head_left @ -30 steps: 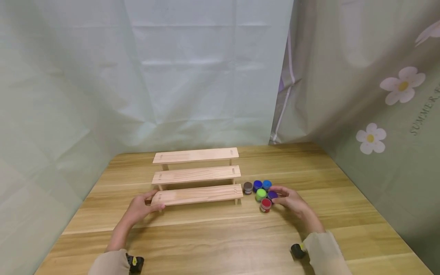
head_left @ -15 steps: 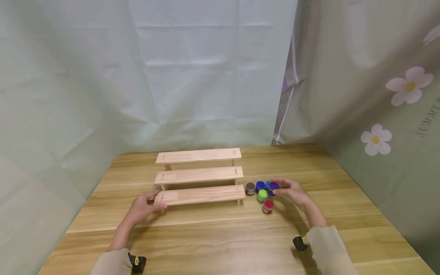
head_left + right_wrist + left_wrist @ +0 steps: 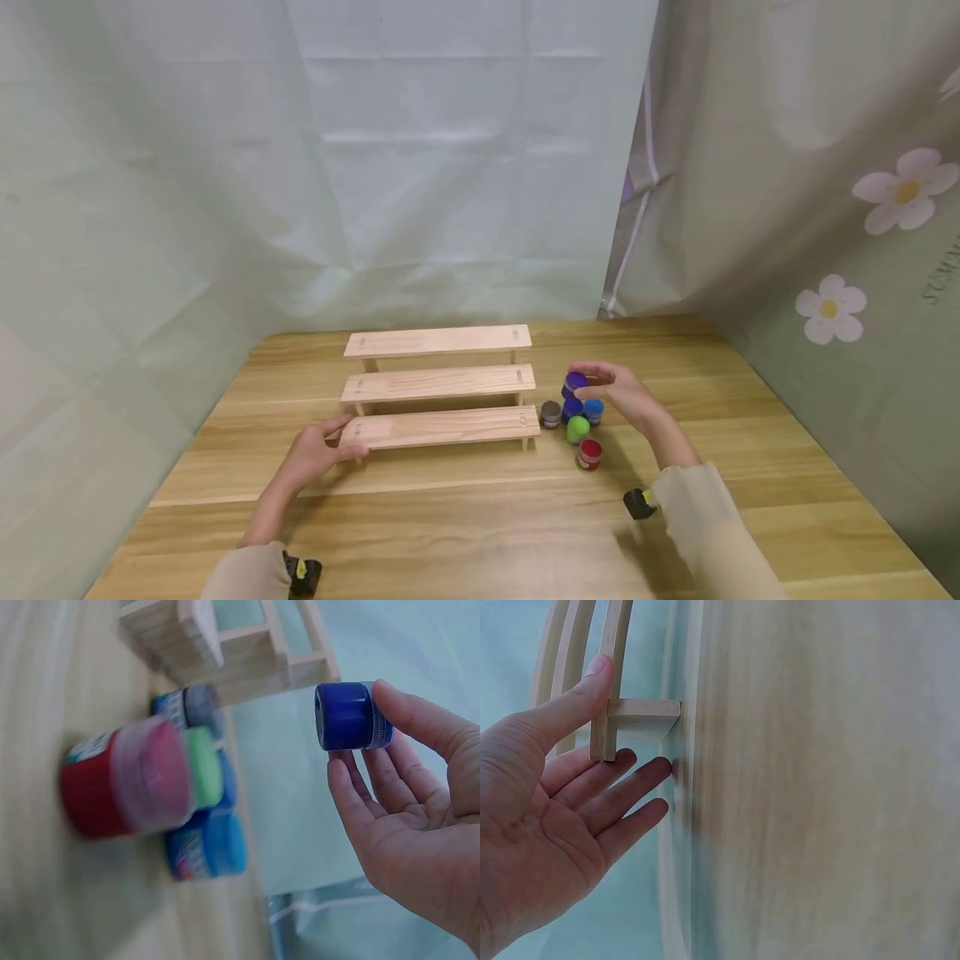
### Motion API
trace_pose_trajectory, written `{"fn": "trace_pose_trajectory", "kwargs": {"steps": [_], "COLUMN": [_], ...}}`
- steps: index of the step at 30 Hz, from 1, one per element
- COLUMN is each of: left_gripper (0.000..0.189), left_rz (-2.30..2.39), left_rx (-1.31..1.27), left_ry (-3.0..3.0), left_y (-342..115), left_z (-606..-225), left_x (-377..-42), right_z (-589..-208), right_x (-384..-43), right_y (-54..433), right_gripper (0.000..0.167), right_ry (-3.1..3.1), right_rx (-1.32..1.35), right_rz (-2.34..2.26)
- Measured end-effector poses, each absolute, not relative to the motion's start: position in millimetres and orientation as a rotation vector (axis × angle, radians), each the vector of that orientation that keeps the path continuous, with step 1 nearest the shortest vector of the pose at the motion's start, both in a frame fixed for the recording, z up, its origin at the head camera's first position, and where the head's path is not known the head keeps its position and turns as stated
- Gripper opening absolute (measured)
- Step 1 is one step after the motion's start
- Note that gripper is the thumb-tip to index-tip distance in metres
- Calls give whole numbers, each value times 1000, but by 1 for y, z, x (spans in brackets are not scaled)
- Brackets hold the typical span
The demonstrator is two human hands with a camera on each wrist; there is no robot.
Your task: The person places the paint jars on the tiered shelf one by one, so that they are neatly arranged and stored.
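A three-step wooden display rack [image 3: 442,427] stands on the table. My left hand [image 3: 311,454] holds the left end of its lowest step, thumb on the plank [image 3: 604,739] and fingers around the end. Off the table, a dark blue-purple paint jar [image 3: 346,716] is pinched between the thumb and fingers of my right hand [image 3: 622,396]. Below it stand a blue jar [image 3: 572,409], a lighter blue jar [image 3: 593,412], a green jar [image 3: 577,429] and a grey-brown jar [image 3: 551,414]. Nearer me is a red jar [image 3: 589,454].
The wood-grain table [image 3: 465,533] reaches back to a pale hanging curtain [image 3: 450,167]. On the right hangs a curtain printed with white flowers [image 3: 831,309]. The jars stand just beyond the rack's right end.
My right hand has lifted the blue-purple jar from beside the green one and carried it up and leftward, behind the other jars. My left hand stays on the rack. The view has shifted slightly.
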State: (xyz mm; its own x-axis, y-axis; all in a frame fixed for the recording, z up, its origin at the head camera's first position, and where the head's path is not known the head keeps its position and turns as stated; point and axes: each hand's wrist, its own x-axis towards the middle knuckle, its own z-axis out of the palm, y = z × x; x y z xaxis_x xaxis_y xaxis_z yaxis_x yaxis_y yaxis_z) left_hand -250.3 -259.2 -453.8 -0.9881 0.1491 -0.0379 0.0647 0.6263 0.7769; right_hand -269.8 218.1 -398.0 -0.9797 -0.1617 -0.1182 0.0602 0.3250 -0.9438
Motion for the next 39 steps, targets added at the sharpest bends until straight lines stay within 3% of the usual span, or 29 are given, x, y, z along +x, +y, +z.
{"fn": "trace_pose_trajectory", "kwargs": {"steps": [23,39], "left_gripper": [80,79], "left_rz": [1459,1517], "left_rx": [136,39], "left_ry": [2700,2667], "left_y": [-253,-240], "left_z": [-458,-466], "left_x": [-244,-236], "right_z": [-340,-355], "right_x": [-322,-343], "right_y": [107,30], "right_gripper": [52,45], "right_ry": [2273,2230], "right_rx": [-303,-336], "right_rz": [-1724,-1823]}}
